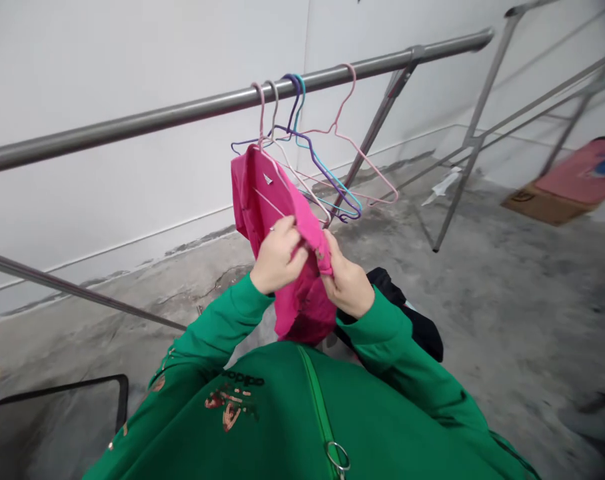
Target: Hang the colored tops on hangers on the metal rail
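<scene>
A bright pink shirt (305,303) hangs from a pink hanger (261,113) on the metal rail, its neck opening facing up with a small white label inside. My left hand (281,257) is closed on the front edge of the shirt, the fingers pinching the cloth. On the other side, my right hand (349,277) grips the shirt's right edge, the thumb along the fabric. Part of the hanger is inside the shirt and hidden by the cloth.
Several bare hangers, including a purple one (309,150) and a pink one (367,160), hang on the rail (182,115) to the right. Black cloth (425,330) lies low beside my right arm. A second metal rack (475,143) and a cardboard box (547,201) stand at right.
</scene>
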`<state>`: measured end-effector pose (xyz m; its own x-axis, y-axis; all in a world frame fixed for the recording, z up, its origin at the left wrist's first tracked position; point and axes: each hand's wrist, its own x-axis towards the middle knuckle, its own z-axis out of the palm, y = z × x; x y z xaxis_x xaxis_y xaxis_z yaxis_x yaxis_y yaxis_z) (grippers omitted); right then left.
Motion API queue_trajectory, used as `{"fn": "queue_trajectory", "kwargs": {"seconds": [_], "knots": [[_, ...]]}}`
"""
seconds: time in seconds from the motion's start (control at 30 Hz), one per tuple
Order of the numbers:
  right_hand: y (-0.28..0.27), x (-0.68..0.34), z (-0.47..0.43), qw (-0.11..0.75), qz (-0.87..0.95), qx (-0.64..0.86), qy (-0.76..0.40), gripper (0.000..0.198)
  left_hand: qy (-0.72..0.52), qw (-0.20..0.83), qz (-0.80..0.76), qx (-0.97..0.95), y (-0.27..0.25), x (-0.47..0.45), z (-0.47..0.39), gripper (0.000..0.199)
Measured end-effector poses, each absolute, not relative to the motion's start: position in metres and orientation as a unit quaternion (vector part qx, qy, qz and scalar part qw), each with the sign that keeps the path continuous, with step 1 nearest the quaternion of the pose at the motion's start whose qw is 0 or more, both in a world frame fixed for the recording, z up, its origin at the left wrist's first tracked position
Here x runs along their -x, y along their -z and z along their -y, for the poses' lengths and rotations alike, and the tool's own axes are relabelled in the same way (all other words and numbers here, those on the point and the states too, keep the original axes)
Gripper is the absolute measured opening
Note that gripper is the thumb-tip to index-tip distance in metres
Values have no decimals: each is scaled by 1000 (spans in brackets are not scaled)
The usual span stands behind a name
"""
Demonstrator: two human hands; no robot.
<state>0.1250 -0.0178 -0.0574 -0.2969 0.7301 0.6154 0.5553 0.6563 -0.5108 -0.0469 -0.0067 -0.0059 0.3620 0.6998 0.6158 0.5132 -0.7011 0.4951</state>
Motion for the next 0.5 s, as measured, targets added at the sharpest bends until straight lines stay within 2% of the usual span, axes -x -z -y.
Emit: {"fn": "queue_trajectory", "kwargs": {"seconds": [0.1,0.2,0.3,0.37,0.5], "knots": [[44,-134,22,498,777,360,-139,40,-383,36,-378,-842,10,56,-10,47],[28,-138,26,602,653,405,-217,23,-358,33,-347,-866,5,64,-13,54],[16,-140,18,710,496,399,-301,18,-371,48,-331,-866,-3,72,-9,65],[14,-144,9,745,442,370,-335,21,-388,73,-308,-866,-5,79,-6,65],[34,-153,-1,713,439,362,-409,28,-499,157,-226,-822,-2,100,5,59]]}}
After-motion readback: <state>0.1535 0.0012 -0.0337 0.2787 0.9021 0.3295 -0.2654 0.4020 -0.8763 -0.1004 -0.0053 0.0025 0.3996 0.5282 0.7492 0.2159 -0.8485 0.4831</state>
